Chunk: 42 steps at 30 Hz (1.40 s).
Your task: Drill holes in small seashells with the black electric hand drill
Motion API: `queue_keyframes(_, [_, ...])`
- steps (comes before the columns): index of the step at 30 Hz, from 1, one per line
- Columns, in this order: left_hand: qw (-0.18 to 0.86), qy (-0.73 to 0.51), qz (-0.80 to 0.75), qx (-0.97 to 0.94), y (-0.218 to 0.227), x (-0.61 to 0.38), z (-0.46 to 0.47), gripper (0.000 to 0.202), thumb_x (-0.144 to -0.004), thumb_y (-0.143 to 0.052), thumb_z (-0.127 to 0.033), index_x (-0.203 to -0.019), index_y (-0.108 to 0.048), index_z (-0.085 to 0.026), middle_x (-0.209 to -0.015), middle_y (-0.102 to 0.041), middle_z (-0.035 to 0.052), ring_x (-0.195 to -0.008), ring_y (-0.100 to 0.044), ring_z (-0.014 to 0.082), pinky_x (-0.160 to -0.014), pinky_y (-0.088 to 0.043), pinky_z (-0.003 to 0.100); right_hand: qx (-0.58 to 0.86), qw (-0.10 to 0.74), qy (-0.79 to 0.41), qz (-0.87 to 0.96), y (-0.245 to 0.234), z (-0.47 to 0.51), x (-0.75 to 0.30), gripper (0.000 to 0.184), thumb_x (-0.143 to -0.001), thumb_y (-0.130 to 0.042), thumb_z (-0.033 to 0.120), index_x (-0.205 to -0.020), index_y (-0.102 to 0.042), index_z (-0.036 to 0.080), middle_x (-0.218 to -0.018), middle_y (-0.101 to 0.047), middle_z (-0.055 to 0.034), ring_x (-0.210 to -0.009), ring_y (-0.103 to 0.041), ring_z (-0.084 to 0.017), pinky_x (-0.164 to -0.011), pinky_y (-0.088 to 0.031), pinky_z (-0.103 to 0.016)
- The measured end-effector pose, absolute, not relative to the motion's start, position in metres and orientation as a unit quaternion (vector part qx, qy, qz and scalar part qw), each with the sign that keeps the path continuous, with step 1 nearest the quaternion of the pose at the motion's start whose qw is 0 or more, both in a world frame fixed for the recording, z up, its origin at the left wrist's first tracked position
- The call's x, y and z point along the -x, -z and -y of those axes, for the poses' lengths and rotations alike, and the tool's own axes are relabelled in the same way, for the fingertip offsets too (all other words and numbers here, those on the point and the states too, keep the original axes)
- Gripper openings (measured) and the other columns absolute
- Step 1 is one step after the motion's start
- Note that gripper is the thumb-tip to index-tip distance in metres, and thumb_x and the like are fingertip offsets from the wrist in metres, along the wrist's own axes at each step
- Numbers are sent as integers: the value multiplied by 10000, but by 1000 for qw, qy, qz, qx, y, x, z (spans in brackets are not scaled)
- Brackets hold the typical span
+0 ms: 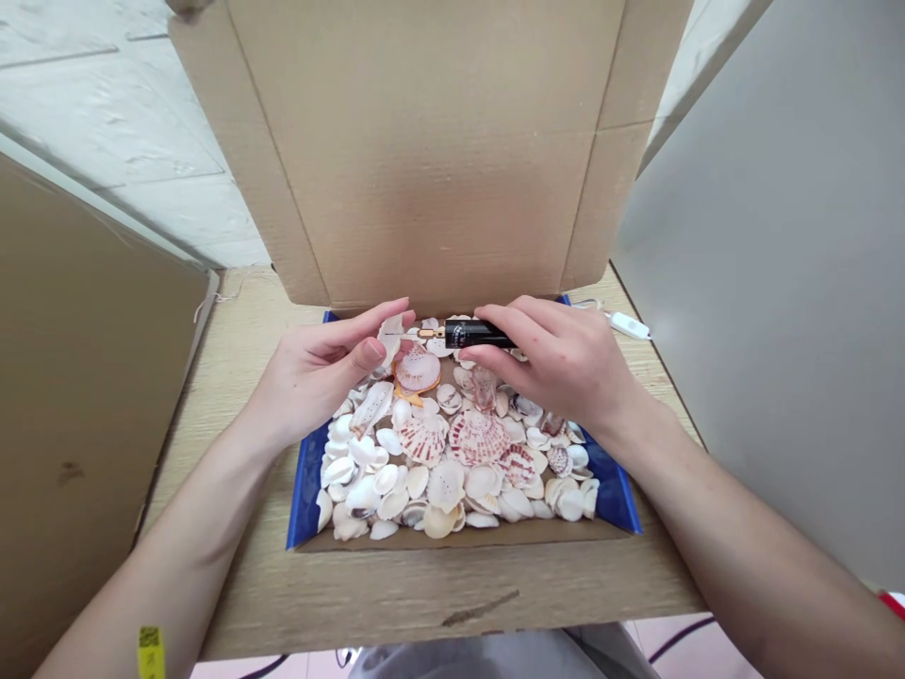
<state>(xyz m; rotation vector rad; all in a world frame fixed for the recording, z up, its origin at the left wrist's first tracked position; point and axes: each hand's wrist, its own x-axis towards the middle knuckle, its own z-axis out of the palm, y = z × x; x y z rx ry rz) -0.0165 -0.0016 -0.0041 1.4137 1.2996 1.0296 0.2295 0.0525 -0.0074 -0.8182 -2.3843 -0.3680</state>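
My left hand [321, 368] pinches a small white shell [390, 336] between thumb and fingers, held upright above the pile. My right hand [562, 363] grips a black pen-like tool [475, 333] lying sideways, its gold tip [428, 332] and thin bit touching the shell. Both hands hover over the far end of a shallow cardboard box [452, 539] with blue side walls, filled with several white and reddish-striped shells [452, 448].
The box's open lid [438, 151] stands upright behind the hands. A white cable with an inline switch [629, 326] runs off to the right on the wooden table [396, 594]. A brown board [85, 396] stands left, a grey panel [778, 283] right.
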Motion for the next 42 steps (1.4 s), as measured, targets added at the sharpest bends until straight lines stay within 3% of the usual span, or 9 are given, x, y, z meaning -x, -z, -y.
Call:
queue_keyframes(8, [489,-435,-512,-556,3,13,2,404,-859,-667,-394,-1251,-638,-298,-1257,-672,35,-1171,-636,234,-990,-531,318,291,320,160,887,5,-54,-231,289,-910,-575,449,-999,-632,179,-854,-698,-32,-731,-603,-143,-601,-409,-277])
queue_keyframes(14, [486,-414,-529,-559,0,11,2,420,-800,-726,-410,-1195,-677,-274,-1245,-675,51,-1150,-648,266,-1005,-526,387,266,391,201,858,1,-54,-231,148,-901,-608,328,-1001,-648,227,-899,-709,-31,-783,-597,-153,-672,-449,-309])
queue_keyframes(18, [473,-404,-526,-580,-1,12,2,394,-804,-727,-388,-1182,-683,-287,-1245,-677,37,-1170,-637,242,-1019,-512,341,285,394,190,853,0,-52,-230,105,-903,-599,280,-978,-669,257,-918,-716,-19,-817,-607,-158,-701,-454,-313])
queue_keyframes(21, [475,-410,-520,-579,0,13,2,381,-806,-730,-366,-1179,-685,-301,-1233,-685,25,-1161,-644,228,-1008,-515,313,300,376,178,859,0,-52,-231,142,-919,-575,328,-997,-675,263,-929,-712,-27,-823,-602,-167,-697,-446,-318])
queue_keyframes(24, [471,-418,-521,-576,2,13,2,393,-821,-712,-381,-1201,-673,-291,-1244,-680,30,-1160,-644,230,-990,-526,306,298,346,160,875,4,-53,-231,273,-931,-545,414,-1034,-662,191,-889,-696,-52,-772,-588,-159,-648,-430,-302])
queue_keyframes(30, [460,-424,-529,-573,3,14,1,404,-828,-698,-398,-1212,-666,-278,-1241,-681,40,-1127,-661,238,-943,-555,312,322,277,127,896,9,-53,-230,416,-951,-456,522,-987,-654,157,-751,-651,-14,-659,-564,-127,-532,-326,-279])
queue_keyframes(36, [471,-427,-525,-566,1,12,2,407,-808,-725,-379,-1198,-673,-274,-1245,-677,45,-1135,-658,232,-966,-542,315,280,348,175,878,5,-55,-232,291,-917,-565,426,-1041,-651,176,-875,-689,-51,-755,-569,-156,-635,-416,-299])
queue_keyframes(42, [467,-414,-548,-557,-2,9,2,435,-738,-785,-381,-1150,-701,-273,-1222,-690,44,-1108,-672,252,-967,-549,353,309,358,167,865,2,-52,-232,176,-912,-579,316,-1057,-675,289,-943,-701,-21,-843,-590,-164,-739,-442,-334])
